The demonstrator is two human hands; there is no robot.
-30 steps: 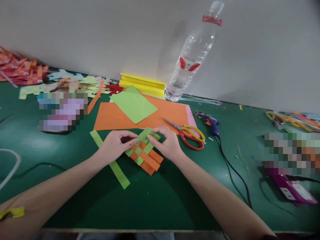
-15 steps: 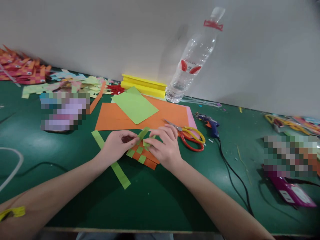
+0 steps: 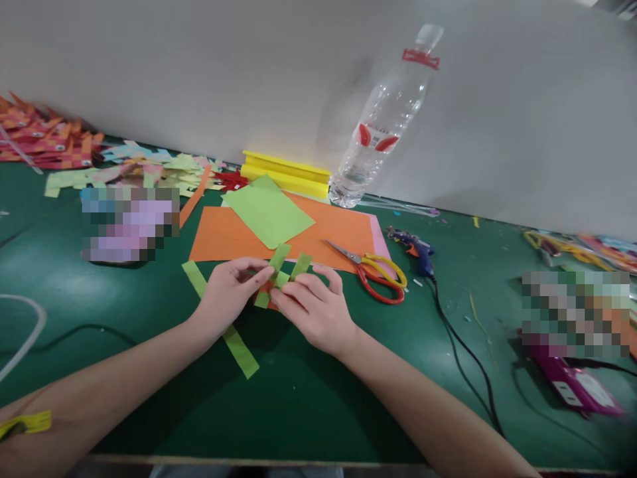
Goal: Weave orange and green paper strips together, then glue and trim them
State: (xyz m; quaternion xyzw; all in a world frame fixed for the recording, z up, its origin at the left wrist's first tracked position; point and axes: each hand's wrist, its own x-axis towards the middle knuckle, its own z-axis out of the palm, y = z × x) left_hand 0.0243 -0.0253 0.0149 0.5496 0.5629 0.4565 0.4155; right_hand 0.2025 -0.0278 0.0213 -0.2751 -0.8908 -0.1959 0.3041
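Between my two hands is a small woven piece of green and orange paper strips [image 3: 263, 298], mostly covered by my fingers. My left hand [image 3: 231, 292] pinches its left side, with thumb and forefinger at the base of an upright green strip end [image 3: 279, 257]. My right hand [image 3: 318, 305] presses its fingers on the right part of the weave, below a second green strip end [image 3: 301, 264]. A loose green paper strip [image 3: 241, 352] lies slantwise on the table, passing under my left wrist.
Beyond my hands lie orange paper [image 3: 229, 232], a green sheet [image 3: 271, 212] and scissors [image 3: 365, 265]. A clear bottle [image 3: 383, 113] leans on the wall. Right are a blue glue gun [image 3: 421, 252] with cord and a purple device [image 3: 572, 378]. Paper scraps [image 3: 149, 169] and woven pieces [image 3: 44, 136] lie left.
My right hand has moved left and over the woven piece, covering most of its checkered part. Two green strip ends now stand up between my hands. My left hand has barely shifted.
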